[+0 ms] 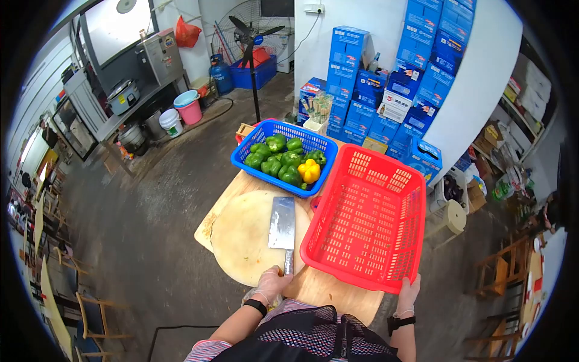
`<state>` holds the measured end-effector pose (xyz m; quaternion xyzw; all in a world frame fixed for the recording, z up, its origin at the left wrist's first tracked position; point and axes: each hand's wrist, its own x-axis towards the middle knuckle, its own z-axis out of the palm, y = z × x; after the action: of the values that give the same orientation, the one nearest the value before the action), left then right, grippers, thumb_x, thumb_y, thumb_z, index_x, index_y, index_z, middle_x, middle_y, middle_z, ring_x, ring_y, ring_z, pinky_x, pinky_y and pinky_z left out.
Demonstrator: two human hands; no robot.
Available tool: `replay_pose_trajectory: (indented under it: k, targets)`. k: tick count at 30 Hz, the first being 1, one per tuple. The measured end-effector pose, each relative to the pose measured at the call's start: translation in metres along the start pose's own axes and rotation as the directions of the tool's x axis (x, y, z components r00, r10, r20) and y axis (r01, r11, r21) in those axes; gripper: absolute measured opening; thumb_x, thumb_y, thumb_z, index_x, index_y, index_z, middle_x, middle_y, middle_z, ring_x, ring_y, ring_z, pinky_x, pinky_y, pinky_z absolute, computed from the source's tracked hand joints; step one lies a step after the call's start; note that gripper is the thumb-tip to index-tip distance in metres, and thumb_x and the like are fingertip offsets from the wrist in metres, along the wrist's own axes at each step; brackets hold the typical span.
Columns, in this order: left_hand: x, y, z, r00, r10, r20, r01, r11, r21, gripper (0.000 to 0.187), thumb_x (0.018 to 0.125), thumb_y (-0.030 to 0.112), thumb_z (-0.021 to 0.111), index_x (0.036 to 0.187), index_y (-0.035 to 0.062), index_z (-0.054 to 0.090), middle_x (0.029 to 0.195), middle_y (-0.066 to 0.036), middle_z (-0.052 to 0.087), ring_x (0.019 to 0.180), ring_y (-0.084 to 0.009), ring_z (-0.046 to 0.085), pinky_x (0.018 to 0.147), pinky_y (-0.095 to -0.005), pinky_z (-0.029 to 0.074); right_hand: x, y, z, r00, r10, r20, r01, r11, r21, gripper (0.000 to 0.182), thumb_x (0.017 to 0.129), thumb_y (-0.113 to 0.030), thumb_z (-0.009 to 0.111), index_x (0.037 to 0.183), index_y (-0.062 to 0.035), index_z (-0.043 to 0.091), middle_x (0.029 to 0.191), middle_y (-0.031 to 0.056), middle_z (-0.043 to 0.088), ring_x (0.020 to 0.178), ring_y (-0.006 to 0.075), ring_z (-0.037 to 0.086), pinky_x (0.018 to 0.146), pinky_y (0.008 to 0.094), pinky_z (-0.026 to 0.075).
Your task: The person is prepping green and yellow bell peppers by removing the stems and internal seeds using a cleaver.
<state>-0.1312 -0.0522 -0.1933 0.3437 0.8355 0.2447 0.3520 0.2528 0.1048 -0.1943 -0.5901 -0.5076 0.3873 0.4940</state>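
A broad-bladed cleaver [281, 223] lies flat on the round chopping board [241, 235], its handle pointing toward me. My left hand [271, 285], in a clear plastic glove, is curled at the butt of that handle, by the board's near edge. On the right, my gloved right hand [408, 295] grips the near right corner of a red plastic basket [365, 232]. The basket has slotted sides and nothing in it. Behind the board, a blue basket [283, 125] holds several green bell peppers [271, 164] and a yellow bell pepper [309, 171].
A wooden table [338, 295] supports the board and baskets. Skewers in a white container [316, 123] stand beyond the blue basket. Blue cartons [362, 120] are stacked against the wall. A white stool [452, 217] is to the right, and a standing fan [252, 39] rises behind.
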Motion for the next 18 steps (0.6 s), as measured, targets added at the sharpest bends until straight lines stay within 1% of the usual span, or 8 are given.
replay_pose_trajectory:
  k: [2,4,6,8,9,11,15,18]
  targets:
    - [0.006,0.017,-0.015,0.998,0.008,0.059,-0.011,0.998,0.062,0.044,0.075,0.042,0.064,0.091,0.0001,0.062,0.087,-0.022,0.065,0.084,-0.0347,0.064,0.076,-0.0402,0.049,-0.002,-0.002,0.0,0.999,0.017,-0.039,-0.016,1.0,0.013,0.029,0.085,0.004,0.048,0.113,0.001,0.049,0.102,0.0092,0.062,0.09,0.0163,0.057,0.083,0.0308,0.046]
    - [0.017,0.036,-0.031,1.0,0.016,-0.014,-0.014,0.986,0.168,0.044,0.074,0.039,0.065,0.093,-0.0003,0.062,0.089,-0.023,0.065,0.085,-0.0351,0.063,0.077,-0.0405,0.049,-0.005,-0.01,0.002,0.998,0.041,-0.038,-0.041,0.999,-0.014,0.031,0.086,0.005,0.046,0.117,0.001,0.048,0.105,0.0093,0.061,0.093,0.0158,0.057,0.086,0.0291,0.045]
    - [0.044,0.044,-0.037,0.973,0.182,-0.145,-0.187,0.982,-0.022,0.042,0.075,0.036,0.066,0.095,-0.0003,0.061,0.087,-0.021,0.065,0.083,-0.0321,0.064,0.076,-0.0396,0.05,-0.005,-0.009,0.0,0.998,0.05,-0.028,-0.05,0.999,-0.016,0.031,0.086,0.006,0.046,0.117,0.0012,0.048,0.106,0.0092,0.06,0.094,0.0157,0.056,0.086,0.0288,0.044]
    - [0.086,0.045,-0.036,0.977,0.204,-0.069,-0.213,0.862,-0.461,0.043,0.077,0.034,0.066,0.107,0.0042,0.056,0.092,-0.016,0.063,0.077,-0.0285,0.063,0.07,-0.0409,0.05,-0.001,-0.005,0.001,0.999,0.049,-0.003,-0.049,0.999,-0.017,0.032,0.086,0.006,0.046,0.117,0.0013,0.048,0.107,0.0091,0.06,0.095,0.0155,0.056,0.087,0.0286,0.044]
    - [0.106,0.051,-0.036,0.976,0.206,-0.072,-0.215,0.861,-0.461,0.043,0.077,0.034,0.066,0.107,0.0042,0.056,0.092,-0.016,0.063,0.077,-0.0285,0.063,0.07,-0.0409,0.05,-0.001,-0.001,0.001,0.999,0.035,-0.015,-0.035,0.999,-0.034,0.029,0.085,0.005,0.047,0.114,0.0009,0.049,0.104,0.0089,0.061,0.092,0.0155,0.057,0.085,0.0296,0.045]
    - [0.137,0.071,-0.038,0.974,0.097,0.205,0.14,0.453,-0.88,0.047,0.08,0.034,0.064,0.117,0.0103,0.048,0.099,-0.011,0.056,0.076,-0.0244,0.058,0.066,-0.0388,0.047,0.001,-0.001,-0.001,0.999,0.015,-0.033,-0.016,0.998,-0.056,0.025,0.085,0.004,0.048,0.11,0.0004,0.05,0.101,0.0086,0.062,0.089,0.0154,0.057,0.083,0.0306,0.046]
    - [0.163,0.118,-0.039,0.95,0.026,0.312,0.293,0.274,-0.916,0.046,0.082,0.034,0.063,0.119,0.0141,0.044,0.104,-0.01,0.052,0.082,-0.0247,0.055,0.068,-0.037,0.045,-0.007,-0.018,0.007,0.998,0.019,-0.058,-0.02,1.0,-0.02,0.026,0.085,0.006,0.047,0.11,0.0002,0.05,0.101,0.0081,0.061,0.09,0.0149,0.056,0.084,0.0302,0.046]
    - [0.201,0.122,-0.016,0.931,0.04,0.363,0.354,0.146,-0.924,0.036,0.082,0.033,0.06,0.111,0.0138,0.049,0.107,-0.009,0.054,0.09,-0.0258,0.053,0.075,-0.0376,0.043,-0.007,-0.019,0.005,0.997,0.053,-0.059,-0.052,0.998,0.02,0.03,0.085,0.007,0.046,0.114,0.0008,0.049,0.105,0.0085,0.06,0.093,0.0148,0.056,0.086,0.0292,0.045]
